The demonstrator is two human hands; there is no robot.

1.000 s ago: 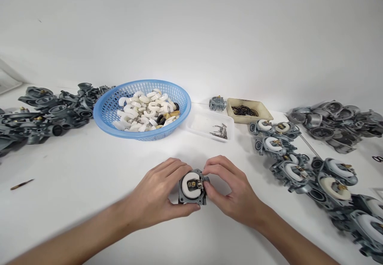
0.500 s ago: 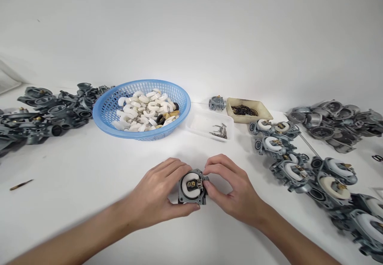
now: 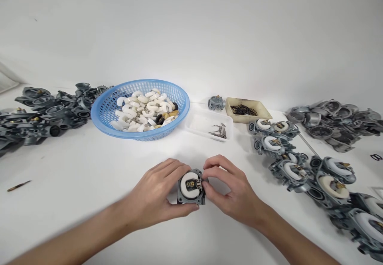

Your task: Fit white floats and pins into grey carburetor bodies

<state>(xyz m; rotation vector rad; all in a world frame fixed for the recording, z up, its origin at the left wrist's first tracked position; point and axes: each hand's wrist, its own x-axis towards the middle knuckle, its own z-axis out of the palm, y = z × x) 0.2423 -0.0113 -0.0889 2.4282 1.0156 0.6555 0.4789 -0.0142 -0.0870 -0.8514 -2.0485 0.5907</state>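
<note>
A grey metal carburetor body (image 3: 180,201) rests between my hands, its open bowl side facing up. My left hand (image 3: 161,191) grips it from the left, fingers behind and thumb along the near edge. Inside sits a white C-shaped float (image 3: 186,189) around brass jets (image 3: 190,184). At the right rim, by the float's hinge, the thumb and index finger of my right hand (image 3: 229,189) are closed in a pinch. Whatever lies between those fingertips is too small or hidden to make out.
Behind stands a blue basket (image 3: 98,123) of floats. Near it are a clear tray (image 3: 194,126) of small metal pins and a cream tray (image 3: 263,113) of black rings. Carburetors with floats (image 3: 290,171) line the right; more bodies (image 3: 54,111) lie left, beside a small brass-coloured tool (image 3: 18,186).
Both hands keep their hold around the carburetor. The right fingertips have shifted very slightly at the hinge, and the whole view has drifted a little to the left.
</note>
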